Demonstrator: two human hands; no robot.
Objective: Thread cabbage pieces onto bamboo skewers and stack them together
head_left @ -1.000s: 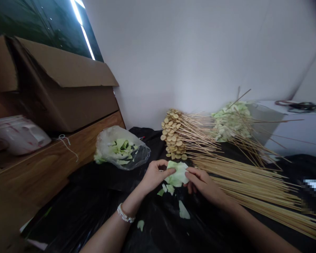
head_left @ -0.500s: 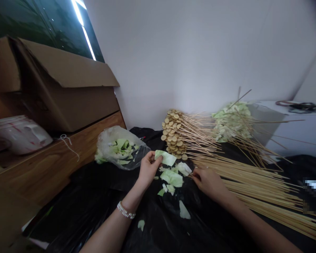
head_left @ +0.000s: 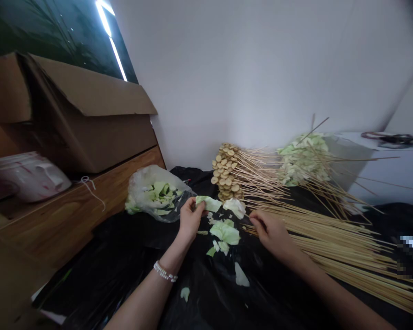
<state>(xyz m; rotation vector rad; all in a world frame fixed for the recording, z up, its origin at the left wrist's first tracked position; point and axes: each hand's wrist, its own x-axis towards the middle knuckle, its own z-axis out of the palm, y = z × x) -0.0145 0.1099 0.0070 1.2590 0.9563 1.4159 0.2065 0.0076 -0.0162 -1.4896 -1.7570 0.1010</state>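
My left hand [head_left: 191, 217] pinches a pale green cabbage piece [head_left: 208, 203] between thumb and fingers. My right hand [head_left: 270, 231] is closed on a thin wooden skewer [head_left: 248, 216], mostly hidden by the fingers. At the skewer's tip is a whitish crumpled cabbage piece [head_left: 235, 208], close to the leaf in my left hand. Below the hands, more cabbage pieces [head_left: 226, 233] and small scraps lie on a black plastic sheet [head_left: 199, 284]. Bare skewers [head_left: 344, 250] are spread in a layer beside and under my right hand.
A clear bag of cabbage [head_left: 154, 192] sits at left. Skewered round slices [head_left: 227, 172] are stacked by the wall, with skewered cabbage [head_left: 304, 160] to their right. A cardboard box [head_left: 99, 133] and a white jug [head_left: 29, 176] stand on the wooden surface [head_left: 124, 201] at left.
The whitish cabbage piece on the skewer has risen off the pile with my right hand. My left hand has shifted slightly left with its leaf.
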